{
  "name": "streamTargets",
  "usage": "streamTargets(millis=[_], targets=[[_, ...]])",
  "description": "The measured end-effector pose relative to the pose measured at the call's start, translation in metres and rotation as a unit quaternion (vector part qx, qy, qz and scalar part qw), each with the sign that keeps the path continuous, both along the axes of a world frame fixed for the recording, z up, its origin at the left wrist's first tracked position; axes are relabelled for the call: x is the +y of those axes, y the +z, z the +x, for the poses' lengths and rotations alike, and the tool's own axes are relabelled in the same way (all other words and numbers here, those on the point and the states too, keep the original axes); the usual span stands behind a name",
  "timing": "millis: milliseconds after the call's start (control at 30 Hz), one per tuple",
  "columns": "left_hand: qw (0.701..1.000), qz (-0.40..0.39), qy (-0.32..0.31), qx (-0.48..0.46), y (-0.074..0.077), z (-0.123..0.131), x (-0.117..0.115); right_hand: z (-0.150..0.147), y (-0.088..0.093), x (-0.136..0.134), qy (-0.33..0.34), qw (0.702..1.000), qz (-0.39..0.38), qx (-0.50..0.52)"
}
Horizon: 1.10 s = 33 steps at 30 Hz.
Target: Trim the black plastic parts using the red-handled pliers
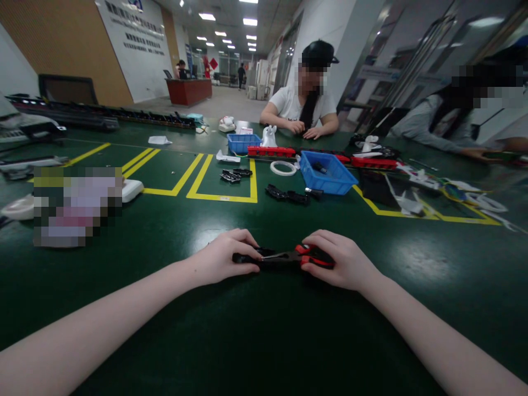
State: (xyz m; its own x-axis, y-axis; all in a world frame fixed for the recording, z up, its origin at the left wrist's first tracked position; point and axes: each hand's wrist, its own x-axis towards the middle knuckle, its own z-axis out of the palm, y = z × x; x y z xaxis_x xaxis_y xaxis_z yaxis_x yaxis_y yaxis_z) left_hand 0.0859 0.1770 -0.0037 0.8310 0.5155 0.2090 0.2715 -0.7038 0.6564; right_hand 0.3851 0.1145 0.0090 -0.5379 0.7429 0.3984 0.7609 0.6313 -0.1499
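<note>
The green table (264,341) carries yellow tape lines (223,197). A big blue bin (334,186) stands to the right of the middle, with a small black piece inside, and a smaller blue bin (241,146) is farther back. Between them lie a white ring (283,168) and a long red strip (271,151). Some black parts (289,194) lie just in front of the big bin. Across the table sits a person in a white shirt (289,104), and another person's grey sleeve (429,135) rests at the right
</note>
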Motion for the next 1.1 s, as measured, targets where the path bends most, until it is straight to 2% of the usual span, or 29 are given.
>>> streamTargets(millis=[467,733,1100], targets=[[1.0,0.003,0.01,0.0,0.0002,0.0003,0.0,-0.0049,-0.0044,-0.0015,0.001,0.999,0.031,0.01],[1.0,-0.006,0.008,0.003,0.004,0.0001,-0.001,-0.0005,-0.0036,-0.001,0.001,1.0,0.017,0.006],[1.0,-0.003,-0.002,0.006,-0.0005,0.0008,0.0029,-0.0017,-0.0014,-0.0012,-0.005,1.0,0.015,0.002]])
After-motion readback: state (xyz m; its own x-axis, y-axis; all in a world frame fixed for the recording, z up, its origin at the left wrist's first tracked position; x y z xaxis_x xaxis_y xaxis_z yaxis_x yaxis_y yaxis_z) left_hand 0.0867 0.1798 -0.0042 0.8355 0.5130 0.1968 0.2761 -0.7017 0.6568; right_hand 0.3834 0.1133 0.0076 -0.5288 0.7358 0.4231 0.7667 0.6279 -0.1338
